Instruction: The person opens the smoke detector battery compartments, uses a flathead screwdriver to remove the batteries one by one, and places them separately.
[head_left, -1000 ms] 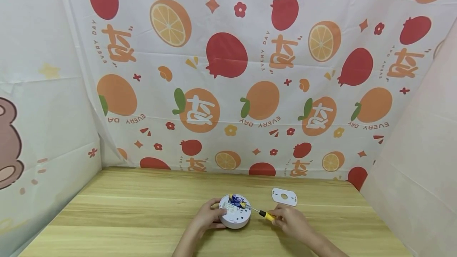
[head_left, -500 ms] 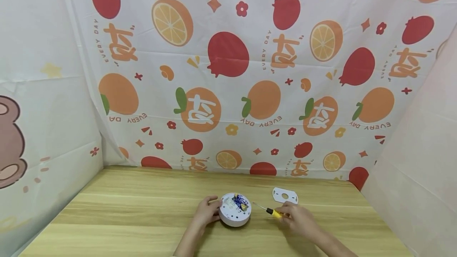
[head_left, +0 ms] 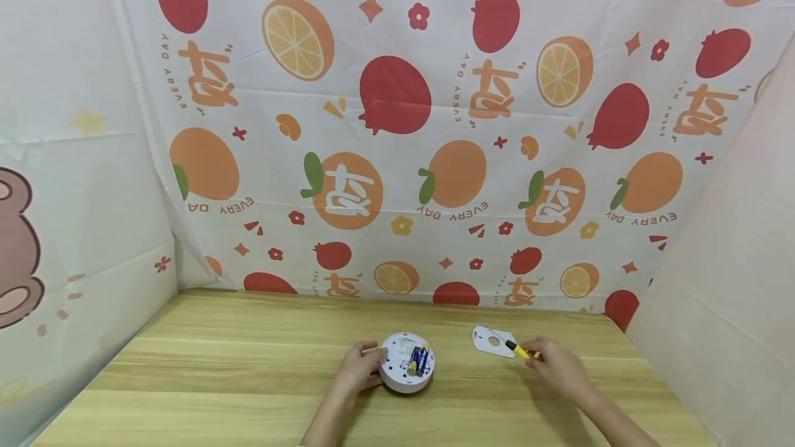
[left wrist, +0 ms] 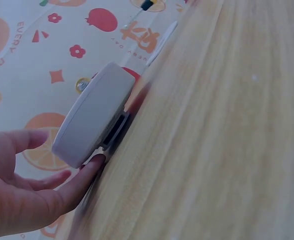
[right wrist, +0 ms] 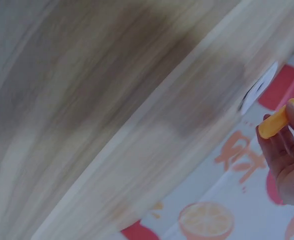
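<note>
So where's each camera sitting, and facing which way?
Head: on the head, facing forward and down at the table; left hand, right hand and forearms show.
Left wrist: worn there, facing the round white device; left hand shows.
Right wrist: worn there, facing the table and screwdriver; right hand shows.
Head and right wrist share the screwdriver.

Two hands are showing: one left hand point(head_left: 357, 371) and one right hand point(head_left: 555, 368). The right hand's grip is holding one screwdriver point(head_left: 523, 352). At the left hand's fingers point(left wrist: 84, 177) one round white device point(head_left: 397, 383) is resting, two batteries point(head_left: 424, 359) lying on its upper face. Beyond the right grip and to its left, one white plate point(head_left: 482, 343) is lying on one tabletop point(head_left: 248, 357). Well behind both hands, four halved oranges point(head_left: 298, 38) are appearing on one patterned cloth point(head_left: 447, 240).
</note>
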Demonstrator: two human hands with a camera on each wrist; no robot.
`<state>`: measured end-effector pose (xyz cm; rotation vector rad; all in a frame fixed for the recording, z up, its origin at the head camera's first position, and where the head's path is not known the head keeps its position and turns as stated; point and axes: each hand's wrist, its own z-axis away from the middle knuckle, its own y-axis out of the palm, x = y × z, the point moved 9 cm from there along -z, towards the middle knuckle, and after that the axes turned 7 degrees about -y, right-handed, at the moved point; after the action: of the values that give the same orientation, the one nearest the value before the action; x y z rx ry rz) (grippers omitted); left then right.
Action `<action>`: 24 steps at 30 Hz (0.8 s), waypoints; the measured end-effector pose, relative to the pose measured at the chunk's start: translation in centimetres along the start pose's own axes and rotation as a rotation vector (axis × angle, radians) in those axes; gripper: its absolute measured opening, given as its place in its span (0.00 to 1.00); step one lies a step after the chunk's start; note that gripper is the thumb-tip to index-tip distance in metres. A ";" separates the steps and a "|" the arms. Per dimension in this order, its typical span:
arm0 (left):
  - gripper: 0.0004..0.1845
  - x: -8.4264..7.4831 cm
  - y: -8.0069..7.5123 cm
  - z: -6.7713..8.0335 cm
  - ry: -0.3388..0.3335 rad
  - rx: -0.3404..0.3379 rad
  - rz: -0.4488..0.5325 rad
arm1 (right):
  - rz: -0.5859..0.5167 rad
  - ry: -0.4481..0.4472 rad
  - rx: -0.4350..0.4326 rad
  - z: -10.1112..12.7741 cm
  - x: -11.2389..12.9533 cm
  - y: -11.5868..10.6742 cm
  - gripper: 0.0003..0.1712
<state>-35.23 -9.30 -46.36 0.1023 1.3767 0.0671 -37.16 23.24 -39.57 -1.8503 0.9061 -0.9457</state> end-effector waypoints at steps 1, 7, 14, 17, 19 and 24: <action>0.30 0.0 0.1 0.0 -0.001 0.006 0.001 | 0.009 0.020 -0.001 0.0 -0.6 -0.1 0.11; 0.30 0.0 0.2 0.1 0.000 0.017 0.006 | 0.088 0.058 -0.007 0.0 -3.3 -0.6 0.11; 0.30 0.1 -0.1 0.1 -0.004 -0.013 0.031 | 0.100 0.114 0.004 -0.2 -5.1 -0.2 0.10; 0.30 0.1 0.2 0.2 -0.012 0.022 0.024 | 0.110 0.116 0.009 -0.3 -5.5 0.0 0.08; 0.29 0.2 0.4 0.4 -0.017 0.050 0.011 | 0.129 0.106 0.012 -0.4 -5.8 0.2 0.08; 0.29 0.2 0.7 0.5 -0.030 0.080 0.004 | 0.183 0.098 0.031 -0.3 -6.3 0.8 0.09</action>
<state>-34.73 -8.60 -46.39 0.1721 1.3493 0.0140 -40.44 28.20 -41.73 -1.6749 1.0939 -0.9370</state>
